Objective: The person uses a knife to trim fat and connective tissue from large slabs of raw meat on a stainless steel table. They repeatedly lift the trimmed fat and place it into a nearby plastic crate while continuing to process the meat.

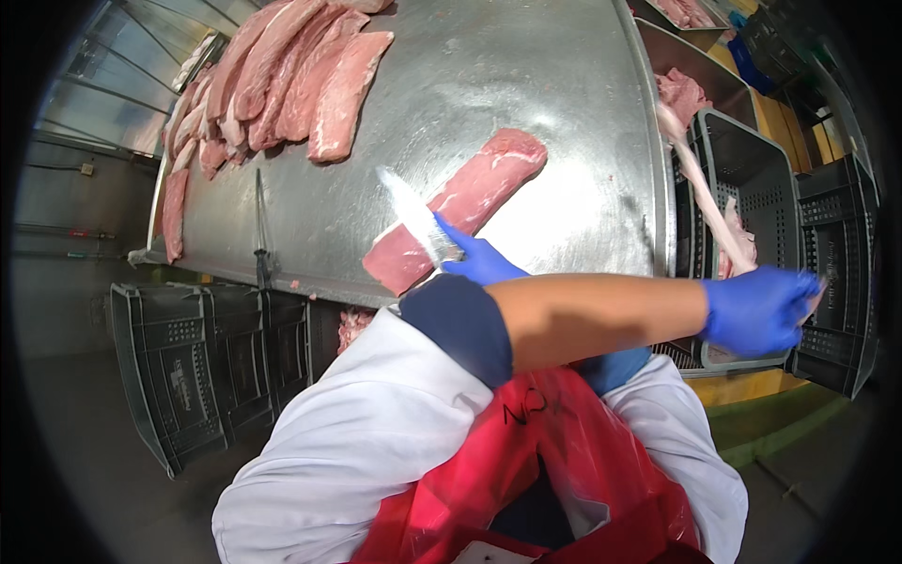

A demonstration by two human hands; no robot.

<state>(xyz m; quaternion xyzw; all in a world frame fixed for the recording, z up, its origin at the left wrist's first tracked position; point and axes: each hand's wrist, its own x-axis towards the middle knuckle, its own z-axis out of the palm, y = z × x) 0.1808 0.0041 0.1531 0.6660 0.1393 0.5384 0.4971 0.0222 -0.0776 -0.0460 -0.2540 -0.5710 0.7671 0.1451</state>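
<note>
My left arm crosses my body to the right, where my blue-gloved left hand (756, 310) is closed on a long pale strip of trimming (705, 193), above a grey perforated crate (770, 216). Under that forearm, my blue-gloved right hand (474, 256) grips a knife (402, 202), partly hidden. The blade lies over or against a pink boneless slab of meat (493, 179) on the steel table (489, 66); whether it touches cannot be told.
Several meat slabs (263, 85) are piled at the back left. A long thin steel rod (259, 226) lies near the front edge. Dark crates (197, 367) stand below at left, another (832, 244) at far right. Steel trays with meat (681, 89) line the right side.
</note>
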